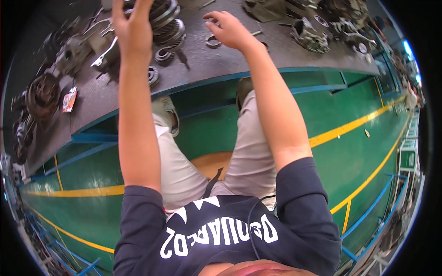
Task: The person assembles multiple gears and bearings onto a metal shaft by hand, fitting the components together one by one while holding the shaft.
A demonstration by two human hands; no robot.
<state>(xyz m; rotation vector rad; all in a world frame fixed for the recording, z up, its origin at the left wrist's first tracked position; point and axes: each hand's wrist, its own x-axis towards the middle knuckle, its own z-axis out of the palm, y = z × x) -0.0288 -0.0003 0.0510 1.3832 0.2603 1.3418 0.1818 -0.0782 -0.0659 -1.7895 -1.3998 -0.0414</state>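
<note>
My left hand (133, 25) reaches out over the dark workbench (207, 64), fingers stretched and touching the side of a stack of steel gears (168, 20); it grips nothing that I can see. My right hand (229, 30) hovers with loosely curled, spread fingers just right of a small metal ring (212, 41) lying on the bench. A smaller gear (153, 73) sits near the bench's front edge, beside my left forearm.
A wrench (103, 54), a grey housing (69, 55), a dark round pulley (42, 94) and a red-white packet (69, 99) lie at the left. Metal casings (311, 34) sit at the right. I sit on a wooden stool (207, 162) above a green floor with yellow lines (350, 125).
</note>
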